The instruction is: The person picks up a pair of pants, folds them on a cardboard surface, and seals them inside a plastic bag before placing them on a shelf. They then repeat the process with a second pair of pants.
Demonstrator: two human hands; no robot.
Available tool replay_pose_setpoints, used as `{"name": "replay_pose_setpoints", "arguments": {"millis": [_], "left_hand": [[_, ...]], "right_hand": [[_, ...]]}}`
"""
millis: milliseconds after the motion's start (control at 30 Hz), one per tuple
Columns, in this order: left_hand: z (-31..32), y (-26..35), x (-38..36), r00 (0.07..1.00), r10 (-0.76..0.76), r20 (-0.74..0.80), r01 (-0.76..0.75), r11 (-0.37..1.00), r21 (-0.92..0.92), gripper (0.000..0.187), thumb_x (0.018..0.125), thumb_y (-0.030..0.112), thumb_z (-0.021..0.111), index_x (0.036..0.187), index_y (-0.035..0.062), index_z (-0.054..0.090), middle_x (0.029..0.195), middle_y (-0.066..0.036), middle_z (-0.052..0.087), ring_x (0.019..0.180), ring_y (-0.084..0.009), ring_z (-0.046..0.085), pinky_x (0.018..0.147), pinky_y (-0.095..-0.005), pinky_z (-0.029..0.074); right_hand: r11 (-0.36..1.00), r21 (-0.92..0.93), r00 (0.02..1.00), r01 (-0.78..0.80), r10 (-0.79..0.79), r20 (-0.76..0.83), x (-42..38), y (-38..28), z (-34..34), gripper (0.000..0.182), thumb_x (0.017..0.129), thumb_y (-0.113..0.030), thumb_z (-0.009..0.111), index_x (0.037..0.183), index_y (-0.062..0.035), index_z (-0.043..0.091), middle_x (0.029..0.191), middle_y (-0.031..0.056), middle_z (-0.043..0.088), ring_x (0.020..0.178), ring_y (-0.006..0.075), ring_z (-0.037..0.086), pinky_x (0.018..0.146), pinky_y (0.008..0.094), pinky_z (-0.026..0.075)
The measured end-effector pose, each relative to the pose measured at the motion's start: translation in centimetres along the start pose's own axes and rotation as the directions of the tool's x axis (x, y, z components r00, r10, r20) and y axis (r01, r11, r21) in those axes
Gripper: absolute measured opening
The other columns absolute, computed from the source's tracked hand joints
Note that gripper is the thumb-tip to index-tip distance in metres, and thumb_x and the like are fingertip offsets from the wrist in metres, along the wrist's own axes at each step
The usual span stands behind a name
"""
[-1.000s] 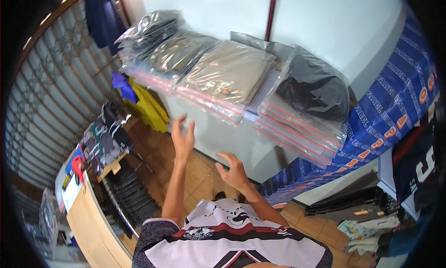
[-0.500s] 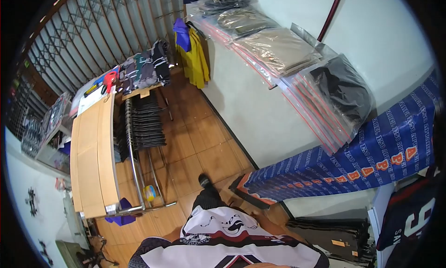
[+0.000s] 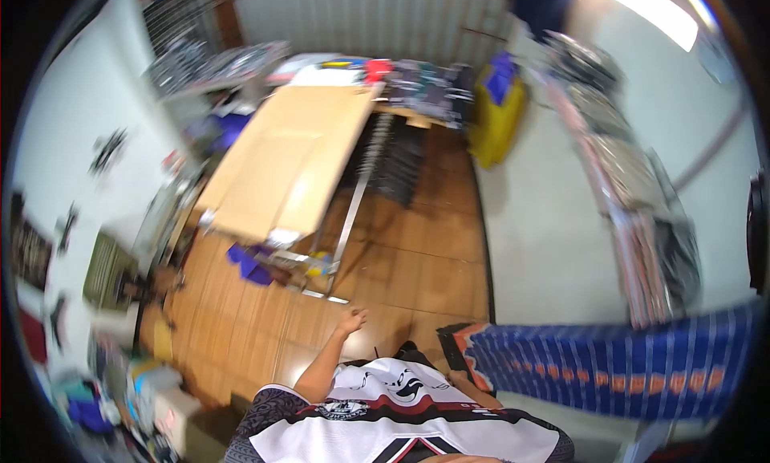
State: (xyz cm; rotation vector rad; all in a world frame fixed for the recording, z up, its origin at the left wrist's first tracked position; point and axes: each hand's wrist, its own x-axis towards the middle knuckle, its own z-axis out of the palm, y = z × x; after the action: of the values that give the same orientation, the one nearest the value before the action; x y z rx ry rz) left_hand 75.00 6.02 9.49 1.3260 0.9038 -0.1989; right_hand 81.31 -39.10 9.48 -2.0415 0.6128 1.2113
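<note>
My left hand [image 3: 350, 320] hangs in front of my body over the tiled floor, fingers loosely curled and a little apart, blurred by motion. Nothing shows in it. Nearest to it is the foot of a metal rack [image 3: 327, 296] beside the long wooden-topped table [image 3: 281, 162]. My right forearm [image 3: 475, 391] appears at the side of my white printed jersey [image 3: 369, 423]; the hand at its end is hidden by the jersey.
Dark garments [image 3: 397, 166] hang on the rack. Folded clothes [image 3: 425, 90] lie at the table's far end. A blue printed cover [image 3: 601, 371] hangs to the right, below bagged clothes [image 3: 630, 174] on a ledge. A purple item [image 3: 250, 264] hangs by the table's near end.
My view has swung left, so the table and rack now stand nearer the middle. My left forearm and hand have come into sight.
</note>
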Motion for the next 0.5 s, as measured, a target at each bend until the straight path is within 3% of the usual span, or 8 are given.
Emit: {"name": "replay_pose_setpoints", "arguments": {"millis": [33,133,233,300,333,367,433,500], "left_hand": [[-0.9,2.2,-3.9,0.995,0.082,-0.052,-0.081,0.996,0.022,0.052,0.094,0.035,0.074,0.133,0.0021,0.065,0.116,-0.013,0.074,0.103,-0.0243,0.072,0.082,-0.0374,0.058],[-7.6,-1.9,-9.6,0.934,0.276,-0.226,-0.244,0.957,0.159,0.053,0.093,0.036,0.075,0.131,-0.0005,0.066,0.118,-0.018,0.074,0.103,-0.0272,0.073,0.089,-0.0379,0.058],[-16.7,-13.1,-14.2,0.884,0.074,-0.461,-0.034,0.995,0.094,0.052,0.091,0.036,0.076,0.127,-0.0011,0.069,0.115,-0.021,0.075,0.1,-0.0301,0.074,0.092,-0.0389,0.058],[-22.0,-19.5,-20.9,0.787,-0.081,-0.612,0.102,0.995,-0.001,0.052,0.087,0.041,0.076,0.12,0.0015,0.074,0.11,-0.021,0.077,0.104,-0.0331,0.074,0.095,-0.0397,0.057],[-24.2,-23.6,-23.2,0.678,-0.222,-0.701,0.225,0.97,-0.089,0.053,0.084,0.043,0.077,0.118,0.0014,0.075,0.11,-0.022,0.077,0.105,-0.0333,0.074,0.095,-0.0407,0.057],[-26.1,-29.6,-24.6,0.542,-0.312,-0.78,0.257,0.945,-0.2,0.047,0.083,0.041,0.078,0.111,0.0032,0.077,0.108,-0.023,0.076,0.107,-0.0334,0.074,0.096,-0.0421,0.058],[-28.5,-34.6,-30.3,0.366,-0.448,-0.815,0.326,0.883,-0.339,0.04,0.083,0.037,0.078,0.105,0.0043,0.078,0.106,-0.024,0.076,0.106,-0.0348,0.074,0.092,-0.0434,0.058],[-29.6,-36.7,-35.9,0.282,-0.624,-0.728,0.19,0.781,-0.595,0.03,0.084,0.029,0.077,0.098,0.0024,0.077,0.103,-0.023,0.076,0.101,-0.0337,0.074,0.088,-0.043,0.057]], "right_hand": [[0.999,-0.036,1.0,0.02,-0.019,0.008,1.1,-1.6,1.0,0.015,0.09,-0.013,0.059,0.095,-0.004,0.07,0.082,0.0148,0.071,0.065,0.0285,0.072,0.051,0.042,0.054],[0.996,-0.039,0.997,0.08,-0.079,0.009,9.1,-5.8,5.6,0.015,0.089,-0.012,0.058,0.094,-0.0035,0.07,0.083,0.0155,0.07,0.067,0.0308,0.074,0.053,0.0435,0.056],[0.978,-0.161,0.989,0.134,-0.122,0.085,5.5,-14.3,12.3,0.022,0.094,-0.018,0.057,0.107,-0.0034,0.068,0.096,0.0147,0.074,0.079,0.0296,0.074,0.067,0.0475,0.06],[0.956,-0.176,0.959,0.235,-0.199,0.2,4.5,-18.7,18.5,0.02,0.097,-0.019,0.056,0.106,-0.0042,0.066,0.1,0.0134,0.074,0.083,0.0294,0.075,0.068,0.046,0.06],[0.942,-0.189,0.943,0.279,-0.231,0.241,3.3,-20.5,22.1,0.021,0.097,-0.019,0.056,0.108,-0.0038,0.066,0.102,0.0133,0.074,0.084,0.0291,0.075,0.069,0.0458,0.06],[0.927,-0.198,0.924,0.319,-0.258,0.283,1.7,-21.8,25.7,0.023,0.098,-0.019,0.056,0.111,-0.0034,0.066,0.104,0.0133,0.074,0.085,0.0287,0.075,0.07,0.0457,0.06],[0.897,-0.218,0.872,0.384,-0.274,0.406,-1.5,-24.4,32.8,0.025,0.097,-0.019,0.058,0.114,-0.0028,0.066,0.106,0.0133,0.074,0.088,0.0281,0.075,0.07,0.0449,0.06],[0.849,-0.268,0.815,0.455,-0.276,0.509,-4.8,-26.0,39.2,0.027,0.097,-0.018,0.059,0.118,-0.0023,0.066,0.109,0.0136,0.073,0.09,0.0282,0.074,0.071,0.0442,0.06]]}}
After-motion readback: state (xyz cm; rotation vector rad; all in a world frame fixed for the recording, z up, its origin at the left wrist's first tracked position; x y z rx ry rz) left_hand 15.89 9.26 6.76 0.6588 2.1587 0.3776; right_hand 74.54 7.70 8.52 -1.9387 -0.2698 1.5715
